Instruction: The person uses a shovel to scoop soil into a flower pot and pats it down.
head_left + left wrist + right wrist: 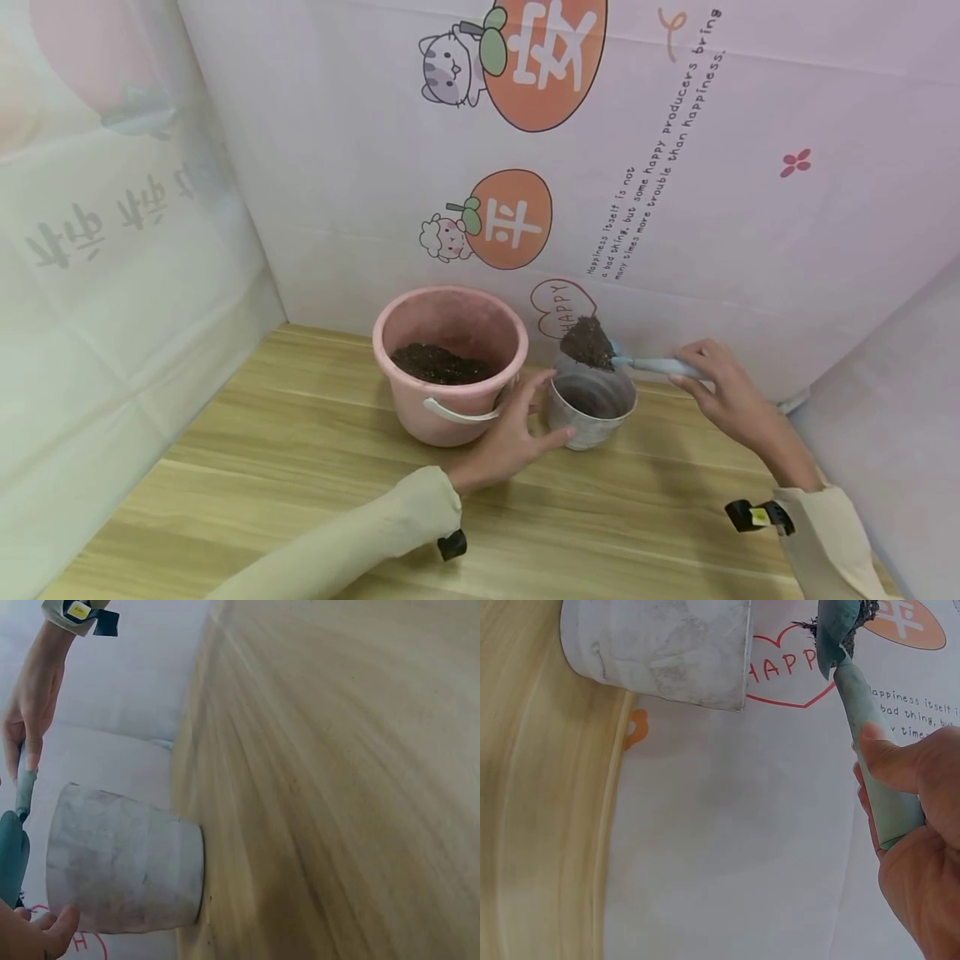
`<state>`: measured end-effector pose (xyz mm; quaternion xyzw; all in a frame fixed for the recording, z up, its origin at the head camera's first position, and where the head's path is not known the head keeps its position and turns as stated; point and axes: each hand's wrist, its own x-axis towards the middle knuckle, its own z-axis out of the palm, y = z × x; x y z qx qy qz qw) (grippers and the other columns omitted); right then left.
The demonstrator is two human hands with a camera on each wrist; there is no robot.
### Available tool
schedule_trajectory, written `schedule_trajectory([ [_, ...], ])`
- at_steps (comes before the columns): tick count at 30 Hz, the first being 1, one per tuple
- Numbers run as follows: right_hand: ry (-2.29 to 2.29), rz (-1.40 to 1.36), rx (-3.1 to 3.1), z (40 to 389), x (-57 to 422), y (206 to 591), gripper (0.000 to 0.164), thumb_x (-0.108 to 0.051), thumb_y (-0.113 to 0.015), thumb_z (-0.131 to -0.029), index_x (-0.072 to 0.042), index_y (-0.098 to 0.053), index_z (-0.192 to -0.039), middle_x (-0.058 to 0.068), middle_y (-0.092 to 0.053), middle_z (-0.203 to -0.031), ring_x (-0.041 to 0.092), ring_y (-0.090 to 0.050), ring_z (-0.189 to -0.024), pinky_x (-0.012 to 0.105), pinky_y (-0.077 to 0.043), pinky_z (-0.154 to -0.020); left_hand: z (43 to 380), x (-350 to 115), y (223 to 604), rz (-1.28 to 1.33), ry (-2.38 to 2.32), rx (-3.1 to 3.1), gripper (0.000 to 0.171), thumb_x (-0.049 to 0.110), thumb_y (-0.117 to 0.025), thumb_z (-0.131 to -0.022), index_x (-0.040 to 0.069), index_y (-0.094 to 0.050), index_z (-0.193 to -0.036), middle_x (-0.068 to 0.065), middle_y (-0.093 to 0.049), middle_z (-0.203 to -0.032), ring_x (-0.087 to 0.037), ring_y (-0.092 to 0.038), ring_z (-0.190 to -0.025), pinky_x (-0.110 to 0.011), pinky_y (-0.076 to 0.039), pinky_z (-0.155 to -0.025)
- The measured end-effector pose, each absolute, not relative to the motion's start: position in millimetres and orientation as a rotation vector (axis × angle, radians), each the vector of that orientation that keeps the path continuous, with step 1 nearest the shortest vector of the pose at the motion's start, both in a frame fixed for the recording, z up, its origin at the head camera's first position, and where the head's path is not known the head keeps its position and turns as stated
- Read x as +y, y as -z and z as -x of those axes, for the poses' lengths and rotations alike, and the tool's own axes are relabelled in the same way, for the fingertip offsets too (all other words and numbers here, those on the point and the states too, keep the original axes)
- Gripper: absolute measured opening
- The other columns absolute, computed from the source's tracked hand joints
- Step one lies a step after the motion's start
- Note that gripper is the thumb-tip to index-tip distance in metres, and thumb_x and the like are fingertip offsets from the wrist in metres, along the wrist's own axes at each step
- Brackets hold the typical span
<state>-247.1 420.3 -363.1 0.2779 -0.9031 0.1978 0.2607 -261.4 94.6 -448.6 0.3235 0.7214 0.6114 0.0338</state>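
Note:
My right hand (pixel 723 387) grips the pale blue-green handle of a small garden trowel (pixel 660 365). Dark soil (pixel 587 342) is heaped on the blade, which is raised over the far rim of a whitewashed grey pot (pixel 585 429). The pot stands upright on the table, its inside shaded. My left hand (pixel 510 442) holds the pot's left side, thumb at the front and index finger by the rim. In the left wrist view, that thumb (pixel 64 924) overlaps the pot's wall. In the right wrist view, my thumb (pixel 889 761) lies along the trowel handle.
A pink bucket (pixel 401 400) with dark soil (pixel 438 364) inside stands left of the pot, close to my left hand, its white handle (pixel 457 414) hanging at the front. The wood-grain table (pixel 300 467) meets a printed white sheet (pixel 337 208) behind the bucket and pot.

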Motion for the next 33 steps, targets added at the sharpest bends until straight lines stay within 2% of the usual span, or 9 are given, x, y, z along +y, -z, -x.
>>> schedule_trajectory([
  [3, -0.538, -0.758, -2.451, 246, 423, 366, 0.038, 0.018, -0.075, -0.082, 0.01, -0.07, -0.119, 0.014, -0.063, -0.106, -0.001, -0.039, -0.104, 0.019, -0.034, -0.08, 262, 98, 453, -0.934, -1.873, 2.232, 0.086, 0.04, -0.077, -0.094, 0.033, -0.027, -0.163, 0.0, -0.03, -0.167, -0.038, -0.045, -0.146, -0.054, -0.045, -0.115],
  [8, -0.538, -0.751, -2.458, 244, 426, 372, 0.039, 0.018, -0.074, -0.082, 0.011, -0.069, -0.121, 0.014, -0.064, -0.106, -0.003, -0.042, -0.105, 0.017, -0.036, -0.081, 270, 105, 458, -0.929, -1.92, 2.243, 0.093, 0.039, -0.081, -0.091, 0.028, -0.026, -0.164, 0.001, -0.031, -0.167, -0.027, -0.039, -0.151, -0.051, -0.041, -0.119],
  [15, -0.544, -0.731, -2.501, 239, 431, 378, 0.036, 0.014, -0.073, -0.087, 0.011, -0.069, -0.123, 0.014, -0.064, -0.109, -0.007, -0.039, -0.108, 0.015, -0.037, -0.081, 276, 117, 466, -0.823, -1.893, 2.254, 0.106, 0.043, -0.087, -0.084, 0.029, -0.022, -0.166, 0.003, -0.031, -0.166, -0.018, -0.031, -0.155, -0.047, -0.032, -0.125],
  [21, -0.549, -0.724, -2.533, 236, 433, 381, 0.035, 0.012, -0.073, -0.089, 0.007, -0.07, -0.123, 0.012, -0.063, -0.112, -0.006, -0.039, -0.109, 0.014, -0.037, -0.081, 279, 125, 470, -0.803, -1.941, 2.25, 0.11, 0.035, -0.092, -0.081, 0.022, -0.024, -0.166, -0.004, -0.031, -0.167, -0.022, -0.029, -0.155, -0.05, -0.028, -0.126],
  [28, -0.526, -0.738, -2.538, 232, 436, 382, 0.037, 0.015, -0.074, -0.085, 0.006, -0.071, -0.121, 0.011, -0.063, -0.112, -0.005, -0.039, -0.109, 0.014, -0.038, -0.081, 278, 136, 473, -0.733, -1.929, 2.309, 0.113, 0.034, -0.094, -0.078, 0.024, -0.024, -0.166, -0.002, -0.032, -0.165, -0.021, -0.029, -0.154, -0.05, -0.029, -0.125],
  [33, -0.427, -0.76, -2.542, 230, 435, 382, 0.04, 0.016, -0.077, -0.082, 0.006, -0.071, -0.12, 0.01, -0.064, -0.11, 0.008, -0.046, -0.105, 0.019, -0.038, -0.081, 278, 141, 474, -0.693, -1.937, 2.345, 0.116, 0.035, -0.096, -0.075, 0.025, -0.025, -0.166, -0.006, -0.033, -0.164, -0.021, -0.033, -0.152, -0.048, -0.03, -0.125],
])
